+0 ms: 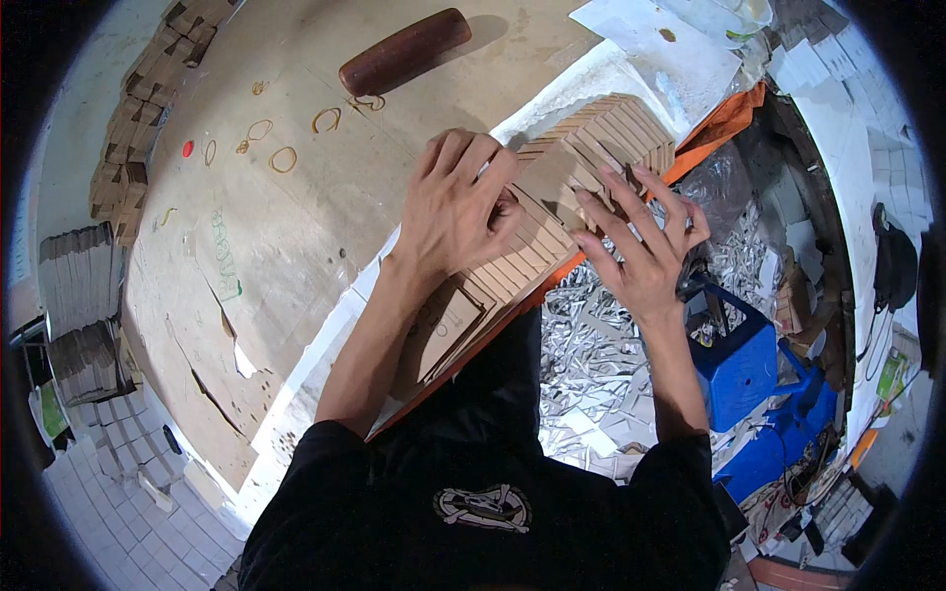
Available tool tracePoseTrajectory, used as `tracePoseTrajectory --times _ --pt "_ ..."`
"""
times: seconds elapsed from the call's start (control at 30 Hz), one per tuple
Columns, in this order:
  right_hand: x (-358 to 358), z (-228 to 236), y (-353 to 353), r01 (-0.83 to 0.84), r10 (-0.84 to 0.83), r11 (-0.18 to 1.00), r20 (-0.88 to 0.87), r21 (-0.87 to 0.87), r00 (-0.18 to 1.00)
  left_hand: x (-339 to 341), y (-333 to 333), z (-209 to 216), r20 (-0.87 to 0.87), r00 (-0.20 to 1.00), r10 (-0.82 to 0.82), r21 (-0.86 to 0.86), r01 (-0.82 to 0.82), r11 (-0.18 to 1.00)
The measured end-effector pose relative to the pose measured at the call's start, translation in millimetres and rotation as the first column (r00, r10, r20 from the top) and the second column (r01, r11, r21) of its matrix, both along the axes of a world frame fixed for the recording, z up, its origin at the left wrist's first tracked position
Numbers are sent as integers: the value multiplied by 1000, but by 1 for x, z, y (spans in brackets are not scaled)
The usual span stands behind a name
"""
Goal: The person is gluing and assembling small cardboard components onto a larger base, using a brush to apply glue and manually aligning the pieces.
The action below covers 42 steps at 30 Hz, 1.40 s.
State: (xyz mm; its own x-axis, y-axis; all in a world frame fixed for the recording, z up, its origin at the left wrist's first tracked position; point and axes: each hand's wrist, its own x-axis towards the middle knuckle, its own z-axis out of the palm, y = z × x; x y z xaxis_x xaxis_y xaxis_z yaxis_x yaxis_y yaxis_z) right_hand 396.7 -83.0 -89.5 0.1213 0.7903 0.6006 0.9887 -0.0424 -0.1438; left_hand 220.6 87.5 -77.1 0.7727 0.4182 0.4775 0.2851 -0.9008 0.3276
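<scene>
A long row of brown cardboard pieces [532, 244] stands packed on edge along a white foam strip at the table's edge. My left hand [458, 202] rests over the row's middle with its fingers curled in. Whatever it may hold is hidden under the palm. My right hand [641, 236] is at the row's right side, fingers spread, its fingertips at a flat cardboard face [552, 182] tilted among the upright ones. At the near end, a larger brown cardboard piece [434, 340] with pen marks leans beneath my left forearm.
On the brown tabletop [296, 217] lie a dark brown cylinder [405, 51], several rubber bands [283, 160] and a red cap [187, 149]. Blue plastic stools [734, 360] stand at the right, beside a heap of paper scraps [596, 364]. Cardboard stacks [79, 281] line the left.
</scene>
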Motion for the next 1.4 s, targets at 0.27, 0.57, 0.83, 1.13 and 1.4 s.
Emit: tracePoseTrajectory --times 0.27,0.57,0.83,1.13,1.4 --pt "-2 12 6 -168 149 986 -474 3 868 -6 -3 5 107 994 24 -62 -18 998" --pt "-7 27 8 -21 -78 975 -432 -220 899 -7 -2 -2 175 984 13 38 -20 999" --pt "-10 15 10 -13 -71 983 -446 -182 892 -9 0 -5 172 985 4 41 -12 999" --pt "-1 18 3 -247 171 955 -379 -162 909 -9 -3 1 153 985 76 -12 -75 997" --pt "8 2 -2 -316 318 939 -8 -133 948 -5 0 5 21 1000 12 17 -12 1000"
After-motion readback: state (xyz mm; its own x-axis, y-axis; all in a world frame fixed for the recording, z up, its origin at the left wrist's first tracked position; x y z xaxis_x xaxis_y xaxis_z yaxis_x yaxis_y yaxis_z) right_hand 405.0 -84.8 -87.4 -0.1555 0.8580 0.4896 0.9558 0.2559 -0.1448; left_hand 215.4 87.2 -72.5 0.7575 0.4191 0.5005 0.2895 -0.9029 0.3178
